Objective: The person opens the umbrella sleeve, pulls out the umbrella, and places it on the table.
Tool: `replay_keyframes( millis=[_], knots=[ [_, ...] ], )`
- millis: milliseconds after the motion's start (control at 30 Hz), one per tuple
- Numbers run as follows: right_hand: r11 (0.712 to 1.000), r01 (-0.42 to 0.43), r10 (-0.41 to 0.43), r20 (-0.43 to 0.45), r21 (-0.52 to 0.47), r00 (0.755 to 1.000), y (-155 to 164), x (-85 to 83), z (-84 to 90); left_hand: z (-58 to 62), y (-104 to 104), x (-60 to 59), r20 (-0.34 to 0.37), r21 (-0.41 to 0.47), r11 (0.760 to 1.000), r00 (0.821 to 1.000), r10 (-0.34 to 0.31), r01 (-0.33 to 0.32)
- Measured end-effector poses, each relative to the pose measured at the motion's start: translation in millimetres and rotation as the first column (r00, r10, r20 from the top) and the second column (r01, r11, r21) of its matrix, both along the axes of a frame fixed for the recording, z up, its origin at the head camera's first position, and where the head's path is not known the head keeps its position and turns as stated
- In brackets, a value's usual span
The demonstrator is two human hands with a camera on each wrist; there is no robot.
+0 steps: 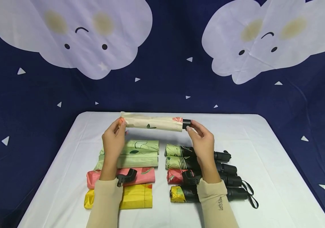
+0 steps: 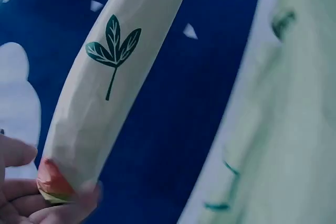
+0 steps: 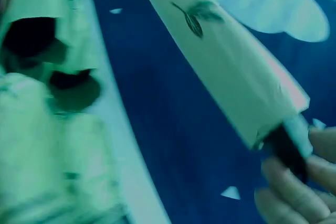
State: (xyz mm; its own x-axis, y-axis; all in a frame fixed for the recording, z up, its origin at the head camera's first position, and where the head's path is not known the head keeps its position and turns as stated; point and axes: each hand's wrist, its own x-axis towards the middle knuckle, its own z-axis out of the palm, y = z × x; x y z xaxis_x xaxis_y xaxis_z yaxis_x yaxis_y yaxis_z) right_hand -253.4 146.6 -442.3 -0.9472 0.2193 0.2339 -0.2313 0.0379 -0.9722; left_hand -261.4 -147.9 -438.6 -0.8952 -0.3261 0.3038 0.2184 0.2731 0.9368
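A cream umbrella sleeve (image 1: 162, 123) with green leaves and orange fruit prints is held level above the far part of the table. My left hand (image 1: 114, 137) pinches its closed left end, by an orange patch that also shows in the left wrist view. From the sleeve's open right end sticks the short black handle (image 1: 186, 124) of a folded umbrella. My right hand (image 1: 203, 139) grips this handle between thumb and fingers. The rest of the umbrella is hidden inside the sleeve.
Below my left arm lie two light green sleeves (image 1: 142, 160), a pink one (image 1: 146, 175) and a yellow one (image 1: 136, 198). Below my right arm several folded umbrellas with black handles (image 1: 236, 193) lie in a column on the white table (image 1: 276, 190). A dark blue cloud-print curtain (image 1: 168, 79) hangs behind.
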Motion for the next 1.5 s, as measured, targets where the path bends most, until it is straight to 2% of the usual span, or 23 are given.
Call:
replay_keyframes(
  millis=[33,100,133,200,300,400,467,567,633,667,767,867,1100,1200,1300,1400,1500],
  knots=[
    [0.999,-0.018,0.016,-0.029,-0.048,0.999,4,0.9,4.1,3.9,0,0.8,-0.024,0.103,0.994,0.999,-0.033,0.035],
    [0.991,-0.087,0.08,-0.073,-0.106,0.994,15,3.9,12.6,10.8,-3,3.3,-0.076,0.285,0.949,0.99,-0.118,0.135],
    [0.984,-0.131,0.12,-0.091,-0.117,0.989,21,5.4,16.1,13.9,-5,4.8,-0.094,0.346,0.919,0.981,-0.169,0.191],
    [0.969,-0.222,0.21,-0.107,-0.111,0.972,32,9.6,22.6,18.7,-11,8.2,-0.114,0.409,0.865,0.957,-0.267,0.29],
    [0.931,-0.352,0.337,-0.142,-0.099,0.931,47,16.4,28.7,22.2,-20,12.8,-0.113,0.431,0.8,0.905,-0.41,0.417],
    [0.91,-0.408,0.392,-0.17,-0.077,0.904,58,22.0,31.8,21.9,-27,15.7,-0.11,0.462,0.728,0.847,-0.52,0.506],
    [0.903,-0.423,0.408,-0.169,-0.07,0.897,62,24.4,33.0,21.6,-28,16.7,-0.11,0.454,0.685,0.799,-0.592,0.57],
    [0.904,-0.427,0.419,-0.138,-0.026,0.897,66,27.2,34.4,21.5,-27,17.9,-0.096,0.408,0.641,0.729,-0.678,0.65],
    [0.909,-0.416,0.416,-0.107,0.022,0.903,67,29.1,35.5,22.7,-26,19.2,-0.082,0.365,0.632,0.7,-0.71,0.684],
    [0.911,-0.41,0.413,-0.094,0.05,0.906,68,30.3,36.1,23.6,-26,20.4,-0.073,0.348,0.633,0.694,-0.717,0.691],
    [0.907,-0.405,0.414,-0.073,0.113,0.907,70,33.6,38.4,26.8,-26,24.2,-0.064,0.324,0.641,0.692,-0.719,0.696],
    [0.894,-0.424,0.436,-0.071,0.143,0.897,72,35.8,39.6,29.8,-27,27.2,-0.065,0.311,0.64,0.688,-0.723,0.702],
    [0.866,-0.478,0.492,-0.073,0.15,0.868,74,34.7,36.5,30.4,-27,28.7,-0.062,0.306,0.645,0.69,-0.721,0.701],
    [0.864,-0.481,0.494,-0.065,0.149,0.867,73,32.8,33.6,29.4,-27,28.1,-0.056,0.297,0.651,0.694,-0.718,0.698],
    [0.876,-0.461,0.473,-0.072,0.139,0.878,71,29.9,30.7,28.8,-27,26.7,-0.055,0.288,0.656,0.696,-0.716,0.698],
    [0.893,-0.438,0.447,-0.104,0.099,0.888,69,25.5,26.9,28.7,-26,24.5,-0.073,0.299,0.64,0.686,-0.724,0.707],
    [0.902,-0.431,0.43,-0.151,0.031,0.89,69,22.0,22.7,28.8,-26,22.5,-0.104,0.321,0.612,0.669,-0.736,0.723]
  ],
)
